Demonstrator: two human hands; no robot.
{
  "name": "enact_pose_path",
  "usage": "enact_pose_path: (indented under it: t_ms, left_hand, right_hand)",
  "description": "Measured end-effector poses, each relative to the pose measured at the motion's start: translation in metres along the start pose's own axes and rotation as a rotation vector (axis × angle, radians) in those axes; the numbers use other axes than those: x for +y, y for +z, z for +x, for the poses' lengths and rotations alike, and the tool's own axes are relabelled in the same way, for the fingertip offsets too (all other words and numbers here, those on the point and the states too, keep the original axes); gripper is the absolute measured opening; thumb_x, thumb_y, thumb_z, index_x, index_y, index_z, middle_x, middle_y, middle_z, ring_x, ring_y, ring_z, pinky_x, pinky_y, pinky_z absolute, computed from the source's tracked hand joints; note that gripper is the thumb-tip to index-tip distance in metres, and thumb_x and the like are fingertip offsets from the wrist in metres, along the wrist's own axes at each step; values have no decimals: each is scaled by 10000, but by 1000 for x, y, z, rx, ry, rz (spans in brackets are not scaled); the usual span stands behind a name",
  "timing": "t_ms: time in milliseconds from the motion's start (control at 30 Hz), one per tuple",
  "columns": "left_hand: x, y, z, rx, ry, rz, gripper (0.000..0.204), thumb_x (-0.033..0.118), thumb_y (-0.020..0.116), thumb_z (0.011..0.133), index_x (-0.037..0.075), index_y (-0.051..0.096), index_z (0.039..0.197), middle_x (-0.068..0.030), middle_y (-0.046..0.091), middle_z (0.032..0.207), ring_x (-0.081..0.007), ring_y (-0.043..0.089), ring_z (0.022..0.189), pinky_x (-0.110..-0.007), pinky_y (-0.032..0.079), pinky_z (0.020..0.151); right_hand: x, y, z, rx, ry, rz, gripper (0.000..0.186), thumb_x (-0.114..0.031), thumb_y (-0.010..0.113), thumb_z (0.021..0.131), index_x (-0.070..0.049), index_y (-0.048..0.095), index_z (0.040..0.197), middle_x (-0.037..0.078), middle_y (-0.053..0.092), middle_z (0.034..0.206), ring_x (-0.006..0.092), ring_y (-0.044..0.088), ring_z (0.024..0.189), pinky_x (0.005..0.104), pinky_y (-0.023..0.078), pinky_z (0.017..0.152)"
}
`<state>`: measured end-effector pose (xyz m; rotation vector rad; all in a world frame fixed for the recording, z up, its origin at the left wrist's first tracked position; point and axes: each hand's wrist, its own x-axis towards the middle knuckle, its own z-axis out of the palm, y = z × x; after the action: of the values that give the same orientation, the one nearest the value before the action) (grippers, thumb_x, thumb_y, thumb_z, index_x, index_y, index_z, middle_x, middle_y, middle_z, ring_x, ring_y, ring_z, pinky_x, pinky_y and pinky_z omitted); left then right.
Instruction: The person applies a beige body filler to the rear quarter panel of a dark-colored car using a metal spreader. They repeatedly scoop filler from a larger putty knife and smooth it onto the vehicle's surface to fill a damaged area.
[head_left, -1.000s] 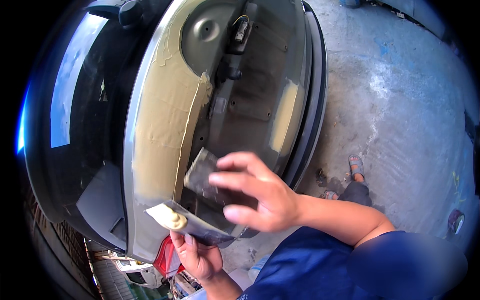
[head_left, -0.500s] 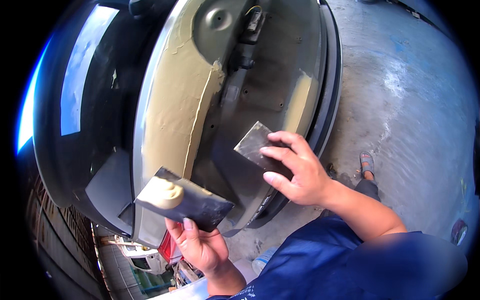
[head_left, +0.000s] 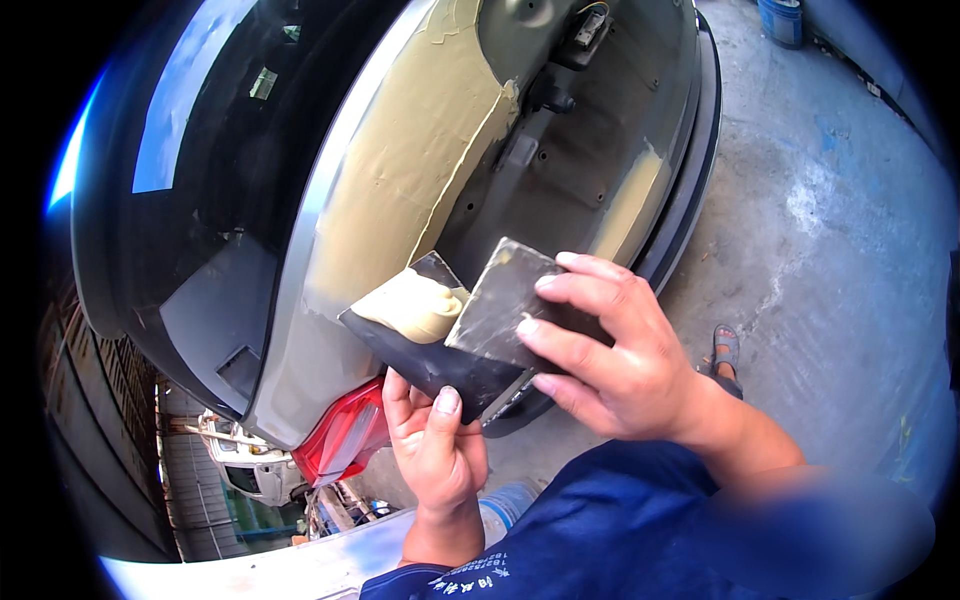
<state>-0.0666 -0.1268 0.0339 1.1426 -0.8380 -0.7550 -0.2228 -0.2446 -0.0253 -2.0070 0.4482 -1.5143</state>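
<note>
My left hand [head_left: 438, 450] is closed on the lower edge of a dark flat putty board [head_left: 420, 365], thumb on top. A mound of cream-yellow body filler [head_left: 415, 305] sits on the board's far left part. My right hand [head_left: 625, 350] grips a dark square putty spreader [head_left: 505, 300], fingers along its right side. The spreader overlaps the board's right part, close beside the filler; whether they touch I cannot tell. Beyond both hands is the car's rear body panel [head_left: 385, 190], coated in yellowish filler with a raised ridge along its inner edge.
The car's rear window [head_left: 240, 180] is at the left, its red tail light [head_left: 345, 430] below. A dark recess with a latch [head_left: 550, 100] and a second filler patch [head_left: 630, 205] lie right of the panel. A blue bucket [head_left: 780, 22] stands on the concrete floor [head_left: 800, 250].
The spreader has come down to the board, where before they were apart. My left hand has moved right and slightly up with the board. The view has shifted, showing more tail light.
</note>
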Motion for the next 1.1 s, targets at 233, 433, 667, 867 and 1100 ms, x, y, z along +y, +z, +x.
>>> enact_pose_path:
  t_ms: [233, 433, 667, 867, 1100]
  left_hand:
    - [-7, -15, -6, -68, 212, 158, 509, -96, 477, 907, 8, 382, 1396, -165, 535, 1294, -244, 525, 1193, -417, 395, 1050]
    - [15, -44, 9, 21, 485, 157, 541, -94, 473, 890, 90, 416, 1395, -127, 506, 1350, -254, 515, 1216, -471, 400, 1072]
    - [23, -61, 1, 5, 359, 78, 491, -30, 459, 913, 99, 427, 1385, -114, 462, 1400, -264, 480, 1264, -524, 404, 1058]
    - [28, -63, -4, 86, 381, 110, 531, -41, 466, 881, 97, 413, 1391, -135, 435, 1420, -287, 461, 1285, -535, 401, 1059]
    - [27, -67, -4, 109, 386, 105, 535, -48, 480, 872, 98, 424, 1383, -129, 434, 1427, -281, 457, 1291, -516, 387, 1077]
  right_hand:
    - [6, 14, -16, -103, -47, -123, 344, -147, 708, 678, -74, 650, 1010, 110, 571, 1140, 356, 519, 1118, 437, 433, 849]
    - [48, 28, -23, 119, 168, 14, 397, -92, 709, 685, -54, 607, 1067, 143, 516, 1227, 359, 488, 1160, 444, 412, 938]
    - [92, 61, 14, 365, 35, -153, 544, -67, 738, 663, -120, 567, 1177, 116, 467, 1292, 351, 439, 1209, 464, 370, 983]
    - [106, 81, 34, 448, -55, -234, 414, -57, 665, 743, -209, 624, 1126, 73, 491, 1287, 320, 438, 1218, 496, 363, 993]
    - [102, 84, 36, 413, -73, -285, 392, -82, 639, 750, -212, 626, 1120, 65, 489, 1292, 315, 437, 1222, 506, 344, 1013]
